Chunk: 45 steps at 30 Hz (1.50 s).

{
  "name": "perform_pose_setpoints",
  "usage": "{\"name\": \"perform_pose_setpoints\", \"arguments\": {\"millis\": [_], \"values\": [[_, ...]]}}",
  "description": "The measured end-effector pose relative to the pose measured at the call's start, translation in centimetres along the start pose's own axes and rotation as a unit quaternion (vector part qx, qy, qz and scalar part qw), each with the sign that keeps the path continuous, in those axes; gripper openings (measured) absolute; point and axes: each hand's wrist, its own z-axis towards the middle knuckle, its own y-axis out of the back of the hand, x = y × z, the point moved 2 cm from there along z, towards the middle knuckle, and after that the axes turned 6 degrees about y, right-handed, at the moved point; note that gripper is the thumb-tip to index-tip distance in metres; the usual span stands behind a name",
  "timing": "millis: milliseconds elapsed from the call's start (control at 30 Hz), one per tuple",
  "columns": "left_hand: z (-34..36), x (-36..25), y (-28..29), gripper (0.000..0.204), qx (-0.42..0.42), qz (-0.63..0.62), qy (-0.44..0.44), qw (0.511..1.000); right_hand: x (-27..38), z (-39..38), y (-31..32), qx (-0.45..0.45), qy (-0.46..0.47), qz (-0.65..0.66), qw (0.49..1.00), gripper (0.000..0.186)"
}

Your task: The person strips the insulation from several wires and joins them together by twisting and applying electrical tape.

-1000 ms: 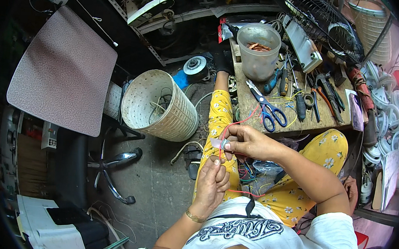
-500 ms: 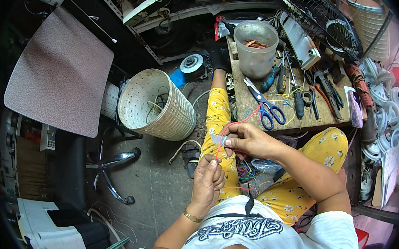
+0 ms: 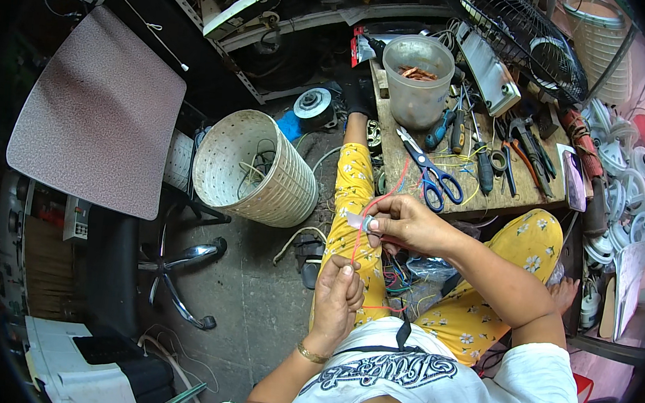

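A thin red wire [image 3: 357, 238] runs between my hands, over my yellow trouser leg. My left hand [image 3: 338, 297] is closed, pinching the wire between thumb and fingers; a loose red length shows beside it, toward my lap. Just above and to the right, my right hand [image 3: 409, 225] is closed on a small flat grey blade [image 3: 354, 220], its thumb pressed near a bluish-grey piece at the blade's base. The wire passes against the blade, and its far end sticks up beside the bench. What the right fingers do under the blade is partly hidden.
Scissors [image 3: 432, 177], screwdrivers [image 3: 484, 169], pliers [image 3: 528, 142] and a tub [image 3: 418, 88] of copper-coloured pieces stand on a wooden bench [image 3: 397, 166]. Left of my leg is a white woven bin [image 3: 294, 173]; farther left, a chair [image 3: 98, 116]. Coloured wires [image 3: 396, 275] lie between my legs.
The wire's far end has swung left, away from the scissors' handles. My left hand has drawn slightly down; the right hand keeps nearly the same place and grip.
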Motion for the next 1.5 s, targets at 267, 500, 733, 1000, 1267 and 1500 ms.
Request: {"name": "perform_pose_setpoints", "arguments": {"millis": [267,500,733,1000,1267,1500], "values": [[-0.6,0.6,0.5,0.014,-0.007,0.027,0.002,1.0,0.7,-0.1,0.6,-0.025,0.003,-0.022,0.999,0.018],[1.9,-1.0,-0.3,0.027,-0.014,0.154,-0.021,0.988,0.1,0.3,0.9,-0.006,0.008,-0.075,0.997,0.019],[3.2,-1.6,0.3,0.012,-0.004,0.147,-0.055,0.988,0.7,-0.3,0.1,0.038,-0.012,-0.046,0.998,0.025],[3.1,-1.6,-0.3,0.007,-0.031,0.207,-0.112,0.971,0.1,-0.1,-0.1,0.018,0.002,-0.034,0.999,0.02],[2.9,-1.6,-0.5,0.006,-0.036,0.223,-0.158,0.961,0.2,-0.2,-0.5,0.032,0.007,-0.019,0.999,0.021],[2.5,-2.0,-0.2,0.006,-0.052,0.246,-0.161,0.954,0.2,-0.1,-0.5,0.022,-0.001,-0.011,1.0,0.024]]}}
